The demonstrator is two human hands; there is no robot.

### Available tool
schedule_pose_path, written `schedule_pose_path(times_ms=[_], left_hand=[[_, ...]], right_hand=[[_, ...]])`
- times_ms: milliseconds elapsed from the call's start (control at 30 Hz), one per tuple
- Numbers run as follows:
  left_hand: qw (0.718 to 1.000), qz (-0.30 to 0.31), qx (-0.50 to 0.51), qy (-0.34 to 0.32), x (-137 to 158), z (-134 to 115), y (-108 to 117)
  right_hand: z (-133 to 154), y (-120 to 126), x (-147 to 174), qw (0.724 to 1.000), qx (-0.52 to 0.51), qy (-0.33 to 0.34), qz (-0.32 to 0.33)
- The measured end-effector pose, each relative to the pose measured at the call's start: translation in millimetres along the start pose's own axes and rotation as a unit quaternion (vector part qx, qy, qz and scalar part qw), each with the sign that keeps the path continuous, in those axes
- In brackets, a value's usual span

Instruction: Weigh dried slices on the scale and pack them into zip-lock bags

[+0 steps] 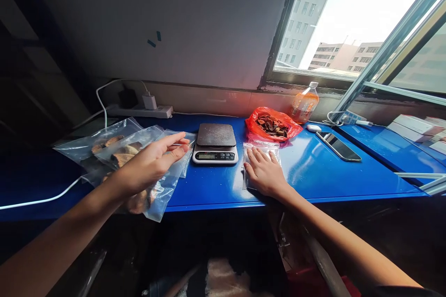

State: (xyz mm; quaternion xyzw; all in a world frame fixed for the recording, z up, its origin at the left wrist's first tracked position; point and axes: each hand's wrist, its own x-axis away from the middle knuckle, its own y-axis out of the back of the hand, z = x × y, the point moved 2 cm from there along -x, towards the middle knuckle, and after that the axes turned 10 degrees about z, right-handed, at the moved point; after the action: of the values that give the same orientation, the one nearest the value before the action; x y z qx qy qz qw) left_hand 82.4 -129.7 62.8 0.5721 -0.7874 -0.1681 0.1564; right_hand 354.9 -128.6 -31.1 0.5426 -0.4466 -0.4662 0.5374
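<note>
My left hand (151, 162) is over several clear plastic bags (162, 195) on the left, its fingers stretched toward the scale with a small gap above the thumb. Brown dried pieces (121, 158) show inside the bags. My right hand (265, 171) lies flat, fingers spread, on small clear zip bags (249, 181). Between my hands stands a digital kitchen scale (216, 137) with specks on its dark plate; its display is too small to read. Behind my right hand, an open red plastic bag (294, 129) holds dark reddish-brown dried pieces (272, 125).
A drink bottle (304, 103) stands at the back by the window. To the right lie a phone (338, 146), a small white case (313, 128) and white boxes (414, 127). A power strip (139, 111) with a plugged-in charger sits at the back left. The blue table (216, 195) ends near me.
</note>
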Motion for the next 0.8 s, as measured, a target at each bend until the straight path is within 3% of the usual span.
schedule_pose_path(times_ms=[367, 467, 633, 700, 800], left_hand=[[0.999, 0.012, -0.027, -0.014, 1, 1, 4], [0.997, 0.035, -0.058, -0.028, 2, -4, -1], [0.983, 0.063, -0.152, -0.085, 1, -21, -23], [0.97, 0.088, -0.19, -0.12, -5, -29, -37], [0.945, 0.145, -0.232, -0.178, -19, -37, -62]], right_hand=[[-5, 0, -3, 0.999, -0.032, 0.027, -0.019], [-17, 4, -3, 0.99, -0.104, 0.034, -0.09], [-59, 28, -7, 0.94, -0.241, 0.027, -0.238], [-77, 34, -14, 0.935, -0.264, 0.017, -0.237], [-97, 34, -31, 0.974, -0.177, 0.017, -0.141]])
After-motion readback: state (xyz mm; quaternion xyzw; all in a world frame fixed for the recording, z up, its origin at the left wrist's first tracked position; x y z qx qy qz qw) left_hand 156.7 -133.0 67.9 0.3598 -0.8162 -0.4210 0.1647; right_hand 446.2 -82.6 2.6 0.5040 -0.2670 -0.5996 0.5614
